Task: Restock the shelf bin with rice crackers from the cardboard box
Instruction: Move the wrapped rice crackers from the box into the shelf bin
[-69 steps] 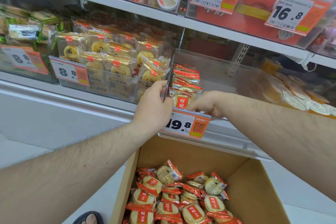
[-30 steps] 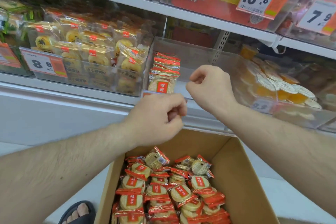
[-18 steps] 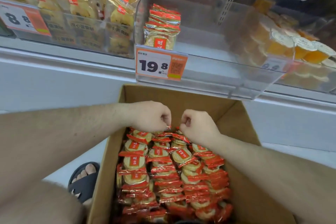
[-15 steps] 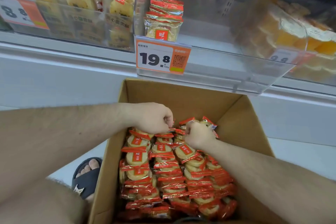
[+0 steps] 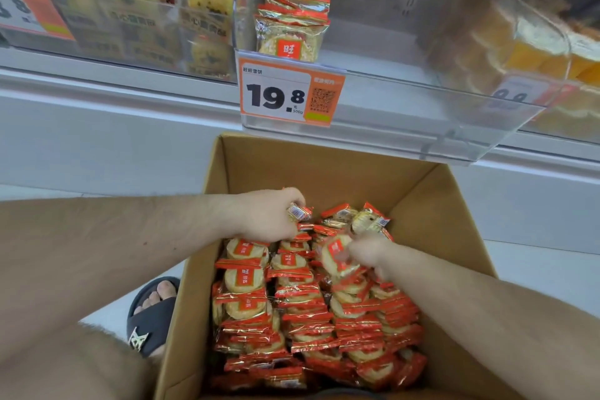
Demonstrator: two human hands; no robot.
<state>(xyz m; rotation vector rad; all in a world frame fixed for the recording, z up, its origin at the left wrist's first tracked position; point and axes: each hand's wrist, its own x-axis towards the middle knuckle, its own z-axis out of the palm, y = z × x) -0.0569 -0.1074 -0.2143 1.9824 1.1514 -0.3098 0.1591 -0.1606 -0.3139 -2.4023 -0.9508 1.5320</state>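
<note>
Seen from above, both hands reach into an open cardboard box on the floor, packed with rows of rice cracker packets in red and gold wrappers. The left hand curls its fingers round a packet at the far end of the rows. The right hand grips another packet, tilted up. Above, the clear shelf bin holds only a short stack at its left, behind a price tag. Best to gather several packets flat and aligned, then lift them clear of the bin's front wall.

Bare forearms, no sleeves; black slide sandal w/ logo.
</note>
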